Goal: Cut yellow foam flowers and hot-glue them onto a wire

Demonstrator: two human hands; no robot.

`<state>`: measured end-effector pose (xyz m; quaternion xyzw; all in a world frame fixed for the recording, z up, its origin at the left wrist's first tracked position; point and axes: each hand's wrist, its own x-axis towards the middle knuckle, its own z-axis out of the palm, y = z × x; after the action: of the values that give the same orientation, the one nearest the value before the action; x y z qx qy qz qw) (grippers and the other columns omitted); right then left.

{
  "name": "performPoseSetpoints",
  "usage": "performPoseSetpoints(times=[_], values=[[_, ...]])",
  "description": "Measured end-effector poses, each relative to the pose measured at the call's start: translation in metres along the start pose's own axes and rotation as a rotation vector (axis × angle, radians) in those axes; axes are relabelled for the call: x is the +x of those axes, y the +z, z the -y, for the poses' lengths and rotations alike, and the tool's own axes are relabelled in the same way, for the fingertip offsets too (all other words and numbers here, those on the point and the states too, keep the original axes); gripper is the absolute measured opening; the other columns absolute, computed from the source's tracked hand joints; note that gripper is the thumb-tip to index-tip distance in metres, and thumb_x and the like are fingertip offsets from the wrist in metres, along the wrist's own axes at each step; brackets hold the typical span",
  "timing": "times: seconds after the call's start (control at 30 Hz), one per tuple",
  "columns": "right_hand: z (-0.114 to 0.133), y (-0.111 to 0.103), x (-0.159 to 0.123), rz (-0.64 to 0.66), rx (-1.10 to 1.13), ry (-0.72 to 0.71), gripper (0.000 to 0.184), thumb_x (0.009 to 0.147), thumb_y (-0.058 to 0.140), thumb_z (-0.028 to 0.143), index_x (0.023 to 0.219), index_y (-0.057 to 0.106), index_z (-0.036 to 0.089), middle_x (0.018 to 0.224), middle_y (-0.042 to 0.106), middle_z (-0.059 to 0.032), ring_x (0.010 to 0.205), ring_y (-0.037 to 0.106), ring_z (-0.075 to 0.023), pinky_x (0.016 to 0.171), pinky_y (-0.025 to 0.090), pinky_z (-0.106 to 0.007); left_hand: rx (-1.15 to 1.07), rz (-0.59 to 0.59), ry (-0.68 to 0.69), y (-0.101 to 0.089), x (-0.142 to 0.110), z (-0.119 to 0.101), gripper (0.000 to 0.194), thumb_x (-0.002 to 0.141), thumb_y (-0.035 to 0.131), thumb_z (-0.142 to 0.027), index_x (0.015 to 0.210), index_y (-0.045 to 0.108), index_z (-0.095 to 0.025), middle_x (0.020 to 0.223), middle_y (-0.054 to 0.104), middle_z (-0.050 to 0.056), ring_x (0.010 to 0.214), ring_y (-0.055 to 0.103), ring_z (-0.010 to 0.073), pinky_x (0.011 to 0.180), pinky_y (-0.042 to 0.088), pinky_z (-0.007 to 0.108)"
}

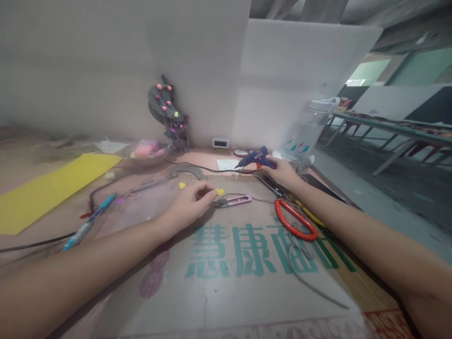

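Note:
Between the thumb and fingers of my left hand (192,203) is a small yellow heart-shaped piece (219,192). A second yellow heart (182,185) lies just behind that hand. My right hand (280,173) is wrapped round the handle of a blue hot glue gun (257,157), its nozzle pointing left. Pink-handled thread snips (235,201) rest on the printed cardboard (226,292), close to my left fingertips. Scissors with red handles (295,220) lie below my right wrist.
At the left are a yellow sheet (52,188) and a blue pen (90,221). A dark curved stand with coloured balls (165,106) rises at the back, beside a bowl of pink pieces (144,149). A clear bottle (307,125) stands back right. Black cord (212,168) crosses behind my hands.

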<state>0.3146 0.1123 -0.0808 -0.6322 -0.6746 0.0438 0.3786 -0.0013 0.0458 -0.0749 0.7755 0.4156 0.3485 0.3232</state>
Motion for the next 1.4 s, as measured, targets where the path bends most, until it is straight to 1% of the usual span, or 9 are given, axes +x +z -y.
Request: performPoseSetpoints(times=[0.17, 0.27, 0.33, 0.43, 0.57, 0.8, 0.97, 1.17, 1.4], values=[[0.019, -0.010, -0.002, -0.034, 0.059, 0.110, 0.038, 0.082, 0.063, 0.041, 0.106, 0.061, 0.013, 0.077, 0.071, -0.0084, 0.074, 0.066, -0.0249, 0.073, 0.051, -0.038, -0.027, -0.017, -0.016, 0.000, 0.002, 0.001, 0.025, 0.085, 0.052, -0.039, 0.075, 0.060, -0.018, 0.074, 0.062, 0.000, 0.074, 0.057, 0.0168, 0.069, 0.043, 0.026], [0.042, -0.016, -0.009, 0.018, 0.243, 0.125, 0.032, 0.083, 0.062, 0.047, 0.089, 0.063, 0.015, 0.065, 0.068, -0.0063, 0.067, 0.066, -0.0230, 0.064, 0.051, -0.033, -0.086, -0.056, -0.057, -0.001, 0.005, 0.004, 0.024, 0.084, 0.053, -0.039, 0.073, 0.059, -0.018, 0.071, 0.061, 0.000, 0.072, 0.056, 0.0164, 0.068, 0.042, 0.026], [0.059, -0.016, -0.019, 0.030, 0.393, 0.085, 0.032, 0.081, 0.064, 0.048, 0.083, 0.064, 0.016, 0.070, 0.070, -0.0068, 0.068, 0.068, -0.0217, 0.067, 0.052, -0.032, -0.119, -0.072, -0.080, -0.001, 0.006, 0.007, 0.024, 0.084, 0.053, -0.038, 0.072, 0.057, -0.018, 0.072, 0.060, 0.000, 0.072, 0.055, 0.0161, 0.069, 0.042, 0.026], [0.082, -0.009, -0.039, 0.090, 0.432, 0.003, 0.030, 0.081, 0.065, 0.046, 0.090, 0.068, 0.017, 0.088, 0.074, -0.0078, 0.074, 0.070, -0.0210, 0.074, 0.053, -0.034, -0.140, -0.078, -0.089, -0.003, 0.007, 0.009, 0.022, 0.085, 0.052, -0.037, 0.073, 0.056, -0.018, 0.074, 0.061, 0.000, 0.073, 0.055, 0.0156, 0.070, 0.041, 0.026], [0.100, 0.003, -0.064, 0.211, 0.409, -0.096, 0.026, 0.082, 0.064, 0.041, 0.094, 0.070, 0.019, 0.085, 0.075, -0.0063, 0.078, 0.070, -0.0225, 0.074, 0.055, -0.036, -0.147, -0.110, -0.102, -0.004, 0.008, 0.010, 0.019, 0.084, 0.053, -0.033, 0.072, 0.055, -0.018, 0.071, 0.059, -0.001, 0.070, 0.054, 0.0145, 0.068, 0.041, 0.025], [0.100, 0.000, -0.075, 0.222, 0.271, -0.144, 0.027, 0.078, 0.065, 0.046, 0.075, 0.067, 0.020, 0.082, 0.074, -0.0054, 0.079, 0.069, -0.0249, 0.077, 0.057, -0.039, -0.192, -0.152, -0.123, -0.003, 0.012, 0.013, 0.018, 0.083, 0.053, -0.029, 0.069, 0.054, -0.018, 0.068, 0.057, -0.002, 0.069, 0.052, 0.0143, 0.068, 0.040, 0.025], [0.101, -0.003, -0.073, 0.257, 0.285, -0.152, 0.031, 0.081, 0.061, 0.050, 0.082, 0.072, 0.021, 0.088, 0.076, -0.0051, 0.086, 0.071, -0.0261, 0.083, 0.058, -0.041, -0.219, -0.168, -0.108, -0.002, 0.012, 0.018, 0.018, 0.084, 0.054, -0.031, 0.071, 0.055, -0.018, 0.069, 0.056, -0.002, 0.068, 0.051, 0.0138, 0.066, 0.037, 0.025], [0.104, -0.003, -0.075, 0.240, 0.259, -0.194, 0.021, 0.081, 0.064, 0.039, 0.089, 0.074, 0.023, 0.093, 0.077, -0.0048, 0.089, 0.072, -0.0273, 0.084, 0.059, -0.041, -0.203, -0.197, -0.087, -0.002, 0.011, 0.019, 0.018, 0.086, 0.054, -0.034, 0.077, 0.057, -0.018, 0.073, 0.056, -0.002, 0.072, 0.051, 0.0145, 0.068, 0.037, 0.025], [0.104, -0.002, -0.075, 0.231, 0.237, -0.237, 0.031, 0.083, 0.061, 0.039, 0.103, 0.072, 0.019, 0.104, 0.075, -0.0085, 0.099, 0.070, -0.0296, 0.093, 0.056, -0.045, -0.220, -0.219, -0.084, -0.003, 0.011, 0.019, 0.019, 0.087, 0.054, -0.035, 0.079, 0.057, -0.018, 0.075, 0.056, -0.002, 0.074, 0.052, 0.0147, 0.070, 0.038, 0.025]])
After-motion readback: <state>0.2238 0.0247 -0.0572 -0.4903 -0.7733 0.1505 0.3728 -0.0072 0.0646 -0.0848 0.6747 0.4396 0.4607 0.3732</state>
